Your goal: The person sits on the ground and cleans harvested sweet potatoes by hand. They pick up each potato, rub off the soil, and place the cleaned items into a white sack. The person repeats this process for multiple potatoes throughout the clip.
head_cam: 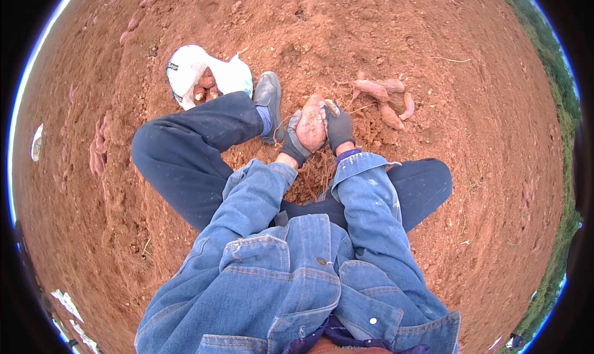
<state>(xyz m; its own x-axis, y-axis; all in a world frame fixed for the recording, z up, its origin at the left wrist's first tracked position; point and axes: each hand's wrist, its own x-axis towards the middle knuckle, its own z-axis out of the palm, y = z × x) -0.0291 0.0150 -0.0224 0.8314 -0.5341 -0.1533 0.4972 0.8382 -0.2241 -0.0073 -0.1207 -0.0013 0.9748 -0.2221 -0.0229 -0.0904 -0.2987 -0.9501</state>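
A large pinkish sweet potato [310, 126] is held upright between my two gloved hands, its narrow end pointing away from me. My left hand [294, 138], in a dark grey work glove, grips its left side. On the opposite side my right hand [338, 124] wraps it in a matching glove, with a pale thumb or fingertip area near the top. Thin roots trail around both hands. Just right of my right hand, several sweet potatoes [372, 88] lie in a loose cluster on the reddish soil [445, 117]. Below my wrists, a root tangle [320, 175] sits in loosened earth.
A white plastic bag [188, 69] with sweet potatoes [207, 82] inside stands left of my grey shoe [268, 92]. My bent knees frame the work spot. More sweet potatoes [98, 145] lie in a row at left. Green plants [557, 85] border the field at right.
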